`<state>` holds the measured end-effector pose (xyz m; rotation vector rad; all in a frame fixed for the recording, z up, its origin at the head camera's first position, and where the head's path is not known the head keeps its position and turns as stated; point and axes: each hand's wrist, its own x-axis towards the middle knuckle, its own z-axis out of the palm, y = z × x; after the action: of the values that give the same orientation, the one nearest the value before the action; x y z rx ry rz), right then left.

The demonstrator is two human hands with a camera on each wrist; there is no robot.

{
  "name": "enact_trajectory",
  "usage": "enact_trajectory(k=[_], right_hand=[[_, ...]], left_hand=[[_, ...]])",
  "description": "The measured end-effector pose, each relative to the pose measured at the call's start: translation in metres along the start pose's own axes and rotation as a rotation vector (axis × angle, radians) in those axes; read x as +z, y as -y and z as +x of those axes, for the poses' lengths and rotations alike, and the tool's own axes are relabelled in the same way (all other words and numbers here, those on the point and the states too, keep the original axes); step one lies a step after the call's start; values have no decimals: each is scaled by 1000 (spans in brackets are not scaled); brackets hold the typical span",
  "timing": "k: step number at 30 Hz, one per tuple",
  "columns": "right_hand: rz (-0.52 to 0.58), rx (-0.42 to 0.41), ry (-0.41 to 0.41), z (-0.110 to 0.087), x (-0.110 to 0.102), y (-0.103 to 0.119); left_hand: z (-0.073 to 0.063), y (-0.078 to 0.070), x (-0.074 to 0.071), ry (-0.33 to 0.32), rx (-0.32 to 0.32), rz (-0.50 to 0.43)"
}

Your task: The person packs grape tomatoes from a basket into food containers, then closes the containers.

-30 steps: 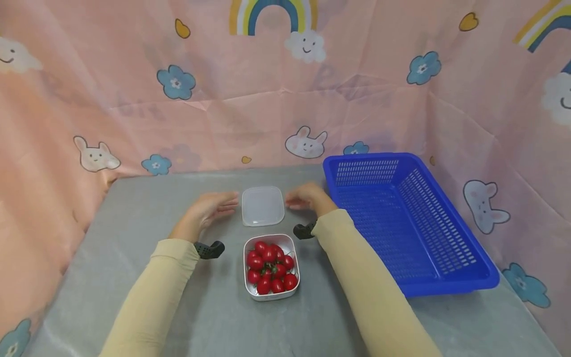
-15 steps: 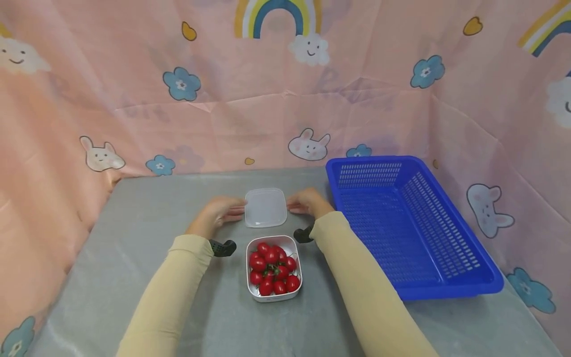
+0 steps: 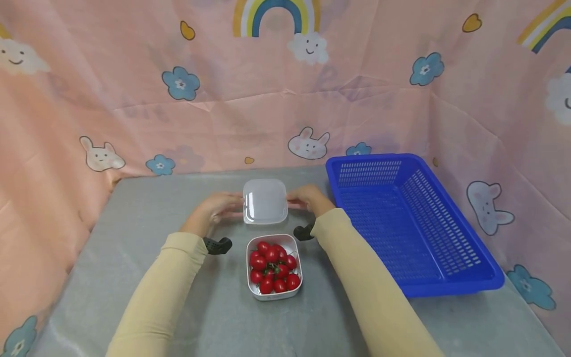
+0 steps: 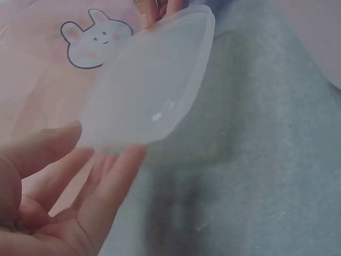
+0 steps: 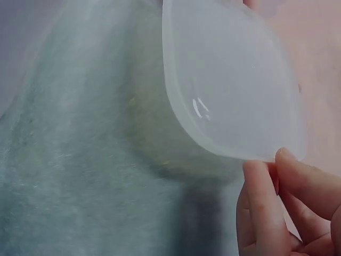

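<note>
A square translucent plastic lid [image 3: 265,201] is raised off the table and spans the space between both hands. My left hand [image 3: 221,205] pinches its left edge, thumb above and fingers beneath in the left wrist view. The opposite edge is held by my right hand [image 3: 311,199]; in the right wrist view its thumb and fingers [image 5: 259,197] meet at the rim of the lid. Closer to me stands a white square container [image 3: 277,297], uncovered, with several red cherry tomatoes [image 3: 271,255] inside, some with green stems.
A large blue plastic basket [image 3: 450,286] with slotted walls stands to the right, close beside the right forearm. Grey cloth covers the table [image 3: 147,213]. A pink curtain [image 3: 223,114] with cartoon prints hangs behind and along both sides.
Both hands have closed in on the lid's two sides and gripped it. The lid has gone from lying on the table to being lifted and tilted. The tomato container has stayed put.
</note>
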<state>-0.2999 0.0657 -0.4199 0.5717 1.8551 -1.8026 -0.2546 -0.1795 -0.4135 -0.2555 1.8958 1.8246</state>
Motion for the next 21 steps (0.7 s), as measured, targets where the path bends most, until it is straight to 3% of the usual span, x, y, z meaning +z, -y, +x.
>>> enact_trajectory(k=[7,15,21], right_hand=[[-93,-79,90,-14,-9,15],[-156,-146,205,-41,-17,23],[-180,-242,183,-64,-19,14]], left_hand=[[-10,-13,0,1,49,-114],[-28,-19,1,-1,102,-19],[-35,-12,6,-52,162,-13]])
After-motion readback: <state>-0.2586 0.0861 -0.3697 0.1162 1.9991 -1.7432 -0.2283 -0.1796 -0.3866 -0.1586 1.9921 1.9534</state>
